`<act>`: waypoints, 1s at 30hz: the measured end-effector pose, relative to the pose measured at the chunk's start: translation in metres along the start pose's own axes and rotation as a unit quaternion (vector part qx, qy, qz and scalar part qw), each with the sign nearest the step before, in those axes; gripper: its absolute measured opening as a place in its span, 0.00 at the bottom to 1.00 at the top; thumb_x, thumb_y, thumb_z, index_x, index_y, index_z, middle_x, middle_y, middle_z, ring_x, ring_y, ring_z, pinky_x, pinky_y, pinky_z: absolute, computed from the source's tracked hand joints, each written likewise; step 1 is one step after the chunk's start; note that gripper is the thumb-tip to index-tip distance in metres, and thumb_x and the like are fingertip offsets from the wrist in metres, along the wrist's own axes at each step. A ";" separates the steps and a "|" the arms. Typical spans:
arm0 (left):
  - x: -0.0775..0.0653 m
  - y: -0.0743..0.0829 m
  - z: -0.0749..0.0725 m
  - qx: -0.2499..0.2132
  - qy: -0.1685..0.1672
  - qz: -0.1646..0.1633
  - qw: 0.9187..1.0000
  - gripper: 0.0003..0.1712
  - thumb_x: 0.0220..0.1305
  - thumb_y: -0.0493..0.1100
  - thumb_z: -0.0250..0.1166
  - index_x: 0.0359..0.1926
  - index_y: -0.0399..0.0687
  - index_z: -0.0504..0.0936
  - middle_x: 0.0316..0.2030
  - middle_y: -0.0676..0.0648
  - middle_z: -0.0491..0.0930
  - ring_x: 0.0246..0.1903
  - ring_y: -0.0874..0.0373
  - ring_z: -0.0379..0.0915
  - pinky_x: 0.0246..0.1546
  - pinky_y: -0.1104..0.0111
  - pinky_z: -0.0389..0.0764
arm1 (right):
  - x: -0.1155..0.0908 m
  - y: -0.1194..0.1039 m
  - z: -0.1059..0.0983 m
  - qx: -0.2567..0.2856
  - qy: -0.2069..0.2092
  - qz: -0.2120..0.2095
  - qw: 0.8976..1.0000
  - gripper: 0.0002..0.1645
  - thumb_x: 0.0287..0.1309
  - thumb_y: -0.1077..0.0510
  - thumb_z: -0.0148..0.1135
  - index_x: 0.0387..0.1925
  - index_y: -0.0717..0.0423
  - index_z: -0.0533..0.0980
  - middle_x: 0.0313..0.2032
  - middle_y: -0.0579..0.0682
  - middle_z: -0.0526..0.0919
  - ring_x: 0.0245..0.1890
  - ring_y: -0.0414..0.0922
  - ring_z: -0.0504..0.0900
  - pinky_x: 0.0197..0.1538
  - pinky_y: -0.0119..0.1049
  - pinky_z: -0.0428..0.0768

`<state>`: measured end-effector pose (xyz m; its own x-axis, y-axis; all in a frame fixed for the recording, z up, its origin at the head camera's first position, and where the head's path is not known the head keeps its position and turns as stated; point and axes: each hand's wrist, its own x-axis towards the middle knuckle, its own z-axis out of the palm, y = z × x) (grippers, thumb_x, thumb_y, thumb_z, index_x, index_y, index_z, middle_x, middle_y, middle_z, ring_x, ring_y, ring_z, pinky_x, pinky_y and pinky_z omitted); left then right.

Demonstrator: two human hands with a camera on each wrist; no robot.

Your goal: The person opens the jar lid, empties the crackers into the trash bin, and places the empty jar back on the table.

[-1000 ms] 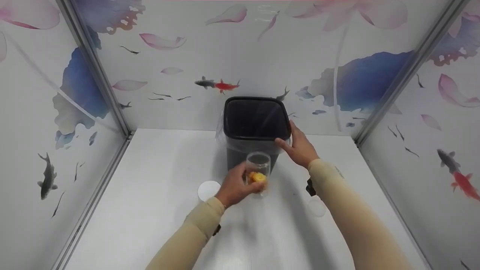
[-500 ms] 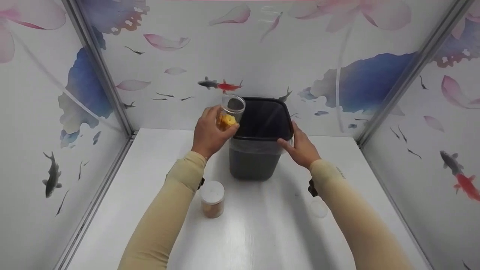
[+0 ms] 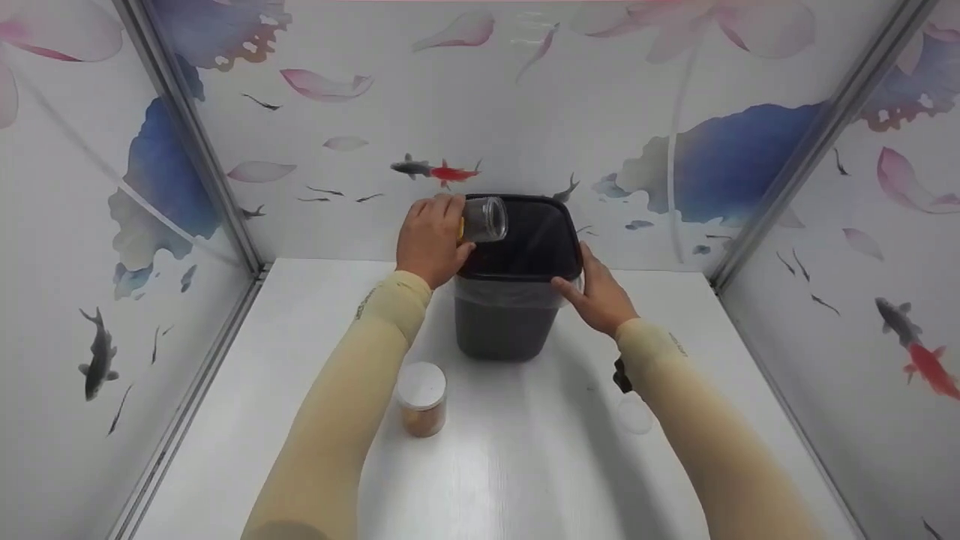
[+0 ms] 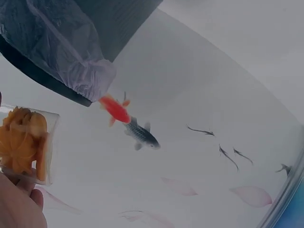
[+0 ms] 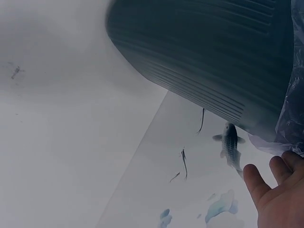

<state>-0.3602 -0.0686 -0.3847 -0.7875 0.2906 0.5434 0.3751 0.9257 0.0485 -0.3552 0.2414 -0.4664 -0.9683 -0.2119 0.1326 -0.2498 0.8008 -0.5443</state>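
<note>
In the head view my left hand (image 3: 433,238) grips a clear jar (image 3: 484,219) over the left rim of a dark bin (image 3: 504,326). The jar lies tipped on its side, its open mouth facing right above the bin's opening. Yellow-orange, flower-like ridged pieces (image 4: 21,140) sit toward the jar's base in the left wrist view; the hand mostly covers them from above. My right hand (image 3: 600,296) rests against the bin's right front corner, thumb at the front and fingers extended along the side. A thin clear bag (image 5: 295,114) lines the bin and folds over its rim.
A white-lidded jar (image 3: 423,401) with brownish contents stands on the white table, front left of the bin. A clear round lid (image 3: 636,415) lies beside my right forearm. Patterned walls (image 3: 337,225) enclose the back and sides.
My left hand has lifted the clear jar from in front of the bin to above its left rim, then tipped it from upright toward the right. The right hand has stayed at the bin.
</note>
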 end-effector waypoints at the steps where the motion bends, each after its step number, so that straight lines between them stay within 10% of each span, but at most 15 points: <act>1: 0.001 0.000 0.000 0.014 -0.002 0.008 1.000 0.40 0.61 0.56 0.71 0.67 0.42 0.68 0.60 0.41 0.73 0.61 0.47 0.68 0.69 0.58 0.58 | 0.000 0.000 0.000 0.000 0.001 -0.001 1.000 0.61 0.62 0.21 0.44 0.79 0.53 0.37 0.77 0.59 0.47 0.75 0.57 0.49 0.72 0.56 0.50; 30: 0.008 0.010 0.011 0.242 -0.023 0.116 0.963 0.39 0.60 0.40 0.72 0.70 0.41 0.67 0.65 0.39 0.68 0.69 0.46 0.58 0.72 0.57 0.49 | -0.002 0.001 0.001 0.012 0.000 0.001 1.000 0.61 0.62 0.21 0.44 0.79 0.52 0.35 0.77 0.58 0.46 0.76 0.56 0.47 0.73 0.55 0.50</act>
<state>-0.3682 -0.0547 -0.3889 -0.7348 0.5032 0.4547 0.2797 0.8356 -0.4728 -0.3538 0.2419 -0.4684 -0.9686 -0.2106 0.1318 -0.2480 0.7876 -0.5641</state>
